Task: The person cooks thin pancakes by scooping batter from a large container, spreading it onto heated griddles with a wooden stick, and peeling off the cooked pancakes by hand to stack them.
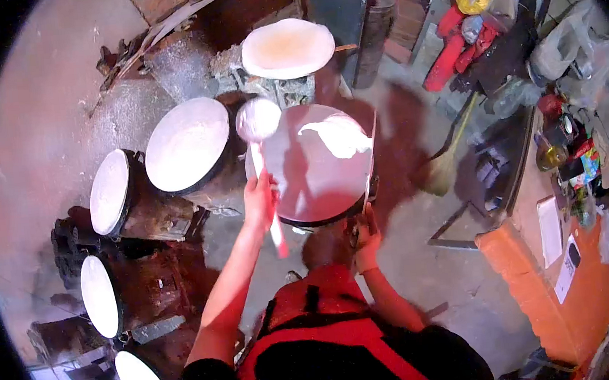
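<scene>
My left hand [260, 197] is closed round the handle of a ladle [258, 119], whose round bowl holds something white and hangs over the left edge of a round griddle [304, 183]. A patch of white batter [342, 136] lies at the griddle's upper right. At the griddle's lower right edge is my right hand [366, 237], its fingers round a thin stick [372, 188] that runs up along the rim. Beyond the griddle, a pale round flatbread [288, 48] rests on a raised support.
Several round white-topped griddles, one large [187, 144], curve along the left side on dark stands. A broom [447, 163] leans at the right. Farther right are an orange-covered table [545, 292], bottles, and plastic bags [574, 43].
</scene>
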Demonstrator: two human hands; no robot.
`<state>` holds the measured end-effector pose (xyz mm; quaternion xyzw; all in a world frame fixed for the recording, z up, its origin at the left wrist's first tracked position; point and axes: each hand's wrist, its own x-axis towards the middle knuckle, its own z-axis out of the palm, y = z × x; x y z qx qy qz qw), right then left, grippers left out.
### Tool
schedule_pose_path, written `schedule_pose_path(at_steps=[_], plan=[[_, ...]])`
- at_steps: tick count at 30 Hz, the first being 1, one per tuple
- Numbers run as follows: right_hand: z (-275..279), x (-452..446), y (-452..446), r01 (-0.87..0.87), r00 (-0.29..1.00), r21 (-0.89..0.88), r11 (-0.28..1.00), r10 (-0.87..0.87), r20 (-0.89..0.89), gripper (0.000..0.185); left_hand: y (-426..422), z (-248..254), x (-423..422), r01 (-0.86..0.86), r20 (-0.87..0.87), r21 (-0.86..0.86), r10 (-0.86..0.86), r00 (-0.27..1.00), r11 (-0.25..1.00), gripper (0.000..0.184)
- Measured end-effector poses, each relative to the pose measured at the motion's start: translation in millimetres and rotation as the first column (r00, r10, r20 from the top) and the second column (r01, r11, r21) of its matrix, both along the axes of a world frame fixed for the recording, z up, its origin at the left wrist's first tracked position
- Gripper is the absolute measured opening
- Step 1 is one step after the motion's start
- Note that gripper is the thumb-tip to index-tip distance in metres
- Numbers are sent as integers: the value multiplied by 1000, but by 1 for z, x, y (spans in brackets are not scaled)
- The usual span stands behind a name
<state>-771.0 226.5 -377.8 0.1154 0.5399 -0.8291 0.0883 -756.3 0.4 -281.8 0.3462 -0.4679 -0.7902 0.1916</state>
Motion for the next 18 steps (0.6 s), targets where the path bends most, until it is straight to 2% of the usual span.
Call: schedule_pose_path(at_steps=[1, 2, 4, 5, 8, 11, 12, 13, 15, 17, 18], plan=[[-1, 0, -6, -77, 996, 26, 997, 76, 45, 44, -4, -8, 20, 28, 94, 72, -35, 995, 997, 23], [-4, -1, -11, -153, 985, 49, 987, 148, 91, 46, -8, -12, 40, 101, 96, 161, -118, 988, 982, 20], [-38, -17, -34, -103, 935, 353, 930, 212, -286, 43, -2, -23, 71, 112, 85, 218, -133, 988, 970, 20], [-69, -37, -53, -53, 914, 378, 924, 197, -354, 40, 1, -28, 85, 118, 81, 247, -142, 987, 962, 20], [-65, -68, -78, -127, 937, 314, 941, 218, -275, 32, 9, -13, 122, 187, 71, 211, -206, 976, 960, 23], [-57, -79, -42, -376, 897, 323, 868, 429, -108, 38, 15, -6, 142, 80, 225, 182, -121, 967, 980, 25], [-58, -73, -32, -360, 899, 346, 866, 421, -120, 39, 8, -15, 155, 112, 156, 256, -155, 975, 960, 28], [-59, -67, -22, -343, 901, 369, 864, 414, -133, 41, 3, -22, 165, 107, 157, 283, -156, 975, 953, 26], [-78, -47, -12, -98, 936, 383, 919, 216, -277, 40, -7, -38, 185, 97, 163, 335, -159, 974, 937, 21], [-47, -30, -22, -133, 957, 313, 940, 204, -208, 33, -21, -66, 207, 82, 167, 384, -157, 973, 920, 20], [-43, -26, -31, -123, 943, 362, 924, 222, -246, 32, -25, -78, 217, 59, 173, 405, -140, 975, 913, 19]])
